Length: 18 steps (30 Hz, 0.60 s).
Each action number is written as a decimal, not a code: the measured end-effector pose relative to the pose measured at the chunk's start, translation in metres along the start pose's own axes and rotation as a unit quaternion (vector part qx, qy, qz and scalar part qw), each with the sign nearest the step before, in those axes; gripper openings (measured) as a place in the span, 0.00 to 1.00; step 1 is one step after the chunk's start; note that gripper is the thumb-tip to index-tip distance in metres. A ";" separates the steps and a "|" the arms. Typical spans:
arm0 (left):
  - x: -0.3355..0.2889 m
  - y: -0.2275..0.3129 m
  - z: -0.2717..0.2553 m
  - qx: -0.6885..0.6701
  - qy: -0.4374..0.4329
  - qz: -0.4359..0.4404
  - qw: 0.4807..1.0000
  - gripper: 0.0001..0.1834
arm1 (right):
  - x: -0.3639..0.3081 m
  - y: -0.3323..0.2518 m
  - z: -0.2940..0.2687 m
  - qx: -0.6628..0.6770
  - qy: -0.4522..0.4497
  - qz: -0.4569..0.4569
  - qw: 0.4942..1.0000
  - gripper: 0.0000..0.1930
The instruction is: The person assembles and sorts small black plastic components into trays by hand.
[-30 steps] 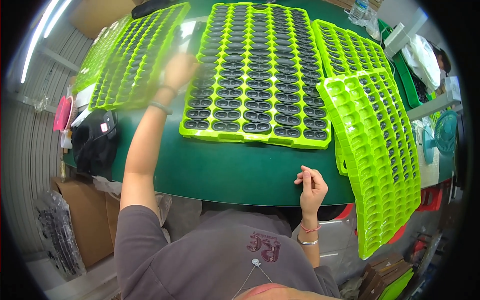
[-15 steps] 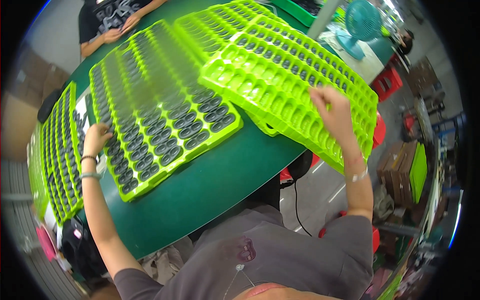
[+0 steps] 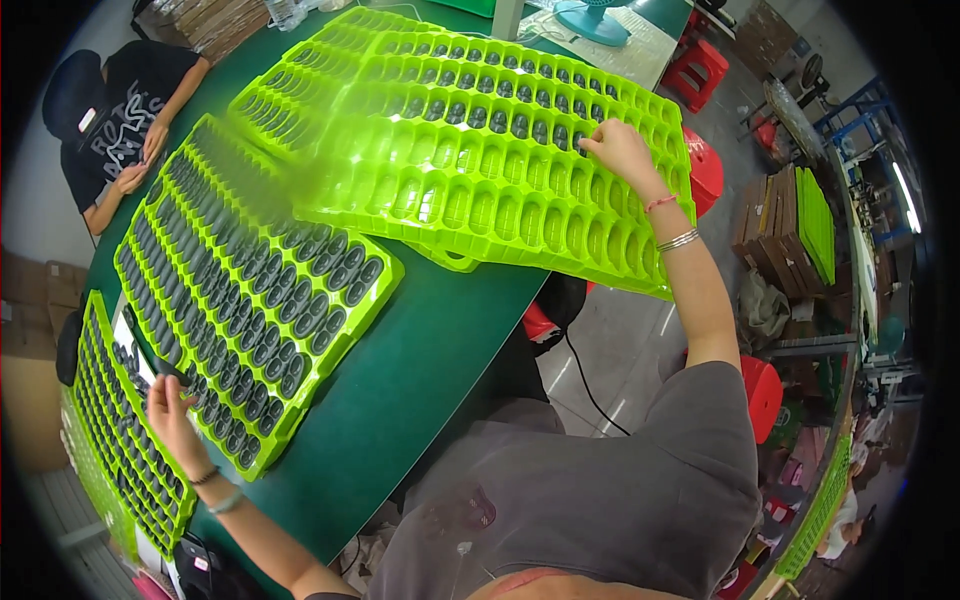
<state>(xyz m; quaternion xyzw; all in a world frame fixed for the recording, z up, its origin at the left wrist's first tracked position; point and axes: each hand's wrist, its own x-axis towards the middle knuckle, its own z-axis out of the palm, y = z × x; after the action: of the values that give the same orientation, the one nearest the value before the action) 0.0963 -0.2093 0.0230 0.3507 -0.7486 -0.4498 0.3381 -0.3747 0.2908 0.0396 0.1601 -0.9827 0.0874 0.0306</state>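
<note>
My left hand (image 3: 175, 425) is beside the left edge of a lime-green tray (image 3: 262, 462) filled with dark oval parts. Between its fingertips is a dark oval piece (image 3: 172, 373). My right hand (image 3: 622, 155) reaches over a second lime-green tray (image 3: 480, 250). Its fingers are pinched together at the pockets, close to a small dark piece (image 3: 579, 142); what they grip is hidden. Dark pieces fill several far rows of this tray, while its near rows of oval pockets are bare. It overlaps another green tray (image 3: 290, 75) behind it.
A narrow green tray of dark parts (image 3: 140, 450) lies at the far left. Across the green table (image 3: 400, 345) sits another person (image 3: 130, 120), hands together. A teal fan (image 3: 592, 22) stands at the back, red stools (image 3: 697, 75) to the right.
The view has turned, so the trays sit differently in it. My right hand has gone from above the bare pockets to the filled rows. My left hand has drawn off the tray's edge.
</note>
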 end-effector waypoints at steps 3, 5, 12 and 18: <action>-0.073 0.038 0.060 -0.177 -0.007 -0.031 0.984 0.10 | 0.000 -0.004 0.002 -0.008 -0.004 0.008 1.000 0.13; -0.109 0.044 0.078 -0.268 -0.047 -0.051 0.961 0.11 | 0.006 -0.006 0.007 -0.005 -0.005 -0.003 1.000 0.13; -0.141 0.051 0.121 -0.367 -0.103 -0.144 0.913 0.10 | 0.016 0.019 0.005 -0.017 -0.042 -0.191 0.981 0.16; -0.140 0.063 0.132 -0.349 -0.103 -0.149 0.919 0.11 | 0.006 -0.014 -0.009 -0.024 -0.013 -0.176 0.984 0.13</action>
<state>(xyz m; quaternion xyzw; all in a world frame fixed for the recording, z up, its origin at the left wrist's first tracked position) 0.0473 -0.0140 0.0059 0.2692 -0.5141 -0.7614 0.2889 -0.3756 0.2778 0.0515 0.3312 -0.9412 0.0553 0.0360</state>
